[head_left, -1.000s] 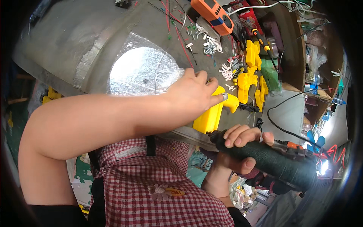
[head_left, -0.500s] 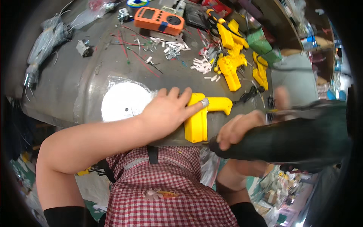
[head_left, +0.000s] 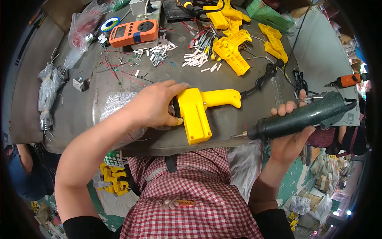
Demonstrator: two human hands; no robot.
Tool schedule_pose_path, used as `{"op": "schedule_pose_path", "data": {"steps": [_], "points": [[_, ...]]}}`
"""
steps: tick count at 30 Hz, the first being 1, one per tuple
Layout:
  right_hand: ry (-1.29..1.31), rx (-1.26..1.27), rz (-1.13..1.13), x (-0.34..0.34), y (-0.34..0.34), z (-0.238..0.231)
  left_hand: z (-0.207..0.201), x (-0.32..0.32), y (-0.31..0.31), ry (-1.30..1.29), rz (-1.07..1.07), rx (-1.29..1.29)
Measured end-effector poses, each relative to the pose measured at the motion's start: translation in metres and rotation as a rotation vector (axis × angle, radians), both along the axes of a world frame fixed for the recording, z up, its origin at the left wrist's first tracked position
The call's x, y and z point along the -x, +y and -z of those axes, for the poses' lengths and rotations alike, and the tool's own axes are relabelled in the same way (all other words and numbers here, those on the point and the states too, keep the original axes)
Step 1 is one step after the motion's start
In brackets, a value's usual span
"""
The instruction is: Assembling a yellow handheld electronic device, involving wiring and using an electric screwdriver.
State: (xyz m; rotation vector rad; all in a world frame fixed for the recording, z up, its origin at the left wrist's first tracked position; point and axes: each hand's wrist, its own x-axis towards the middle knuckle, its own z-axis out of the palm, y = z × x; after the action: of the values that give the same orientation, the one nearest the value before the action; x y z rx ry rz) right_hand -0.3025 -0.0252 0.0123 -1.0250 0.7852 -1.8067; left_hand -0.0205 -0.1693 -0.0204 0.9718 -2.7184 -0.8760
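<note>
Driver point(head_left: 300, 117), dark green, has come away from the yellow casing point(head_left: 193, 115): its bit point(head_left: 239, 136), just beside the casing's near end half a second ago, now stands apart near the table's point(head_left: 79, 107) front edge. I still wrap it in my right hand point(head_left: 287, 146), thumb opposite fingers. My left hand point(head_left: 157, 102) has shifted to pinch the casing's left side. So the casing, near the front edge, handle pointing right, is steadied by that hand alone.
</note>
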Motion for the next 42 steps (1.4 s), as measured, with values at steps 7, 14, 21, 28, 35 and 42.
{"op": "schedule_pose_path", "data": {"steps": [7,14,21,28,35,42], "points": [[-0.042,-0.081,0.165,0.015,0.014,0.022,-0.022,0.012,-0.060,-0.183,0.226,-0.542],[-0.178,-0.138,0.179,0.026,0.020,0.028,-0.019,0.018,-0.074,-0.303,0.300,-0.699],[-0.273,-0.144,0.209,0.038,0.022,0.043,-0.026,0.024,-0.071,-0.383,0.259,-0.663],[-0.510,-0.054,0.057,0.041,0.020,0.054,-0.022,0.011,-0.010,-0.198,0.113,-0.037],[-0.592,-0.018,0.068,0.009,-0.023,0.042,0.001,-0.002,0.025,-0.047,0.039,0.210],[-0.576,-0.086,0.112,-0.008,-0.049,0.044,0.007,-0.019,0.025,0.176,-0.042,0.095]]}}
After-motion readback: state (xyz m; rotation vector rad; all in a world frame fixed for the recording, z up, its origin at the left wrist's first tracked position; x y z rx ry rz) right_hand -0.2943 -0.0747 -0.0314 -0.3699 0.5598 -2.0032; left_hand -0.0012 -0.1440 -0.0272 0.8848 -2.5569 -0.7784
